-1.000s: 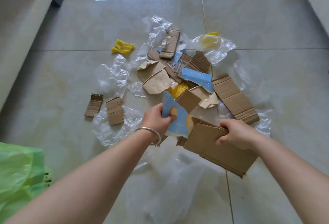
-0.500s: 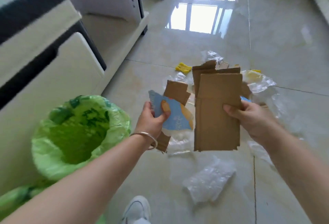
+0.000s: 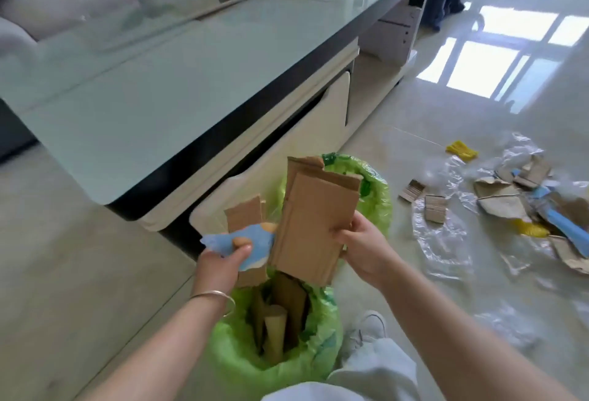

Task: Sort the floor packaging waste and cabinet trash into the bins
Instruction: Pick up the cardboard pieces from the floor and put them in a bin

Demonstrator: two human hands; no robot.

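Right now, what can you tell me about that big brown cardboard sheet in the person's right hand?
The cardboard sheet is plain brown corrugated board, roughly rectangular, with torn, ragged edges and another layer showing behind its top. It stands nearly upright, tilted slightly, above the near green-lined bin. The right hand grips its right edge.

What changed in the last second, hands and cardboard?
Both hands carried their loads from the floor pile to above the near green-bagged bin, which already holds cardboard. Unchanged: the left hand still grips the blue-printed scraps, the right hand the large cardboard sheet; nothing released.
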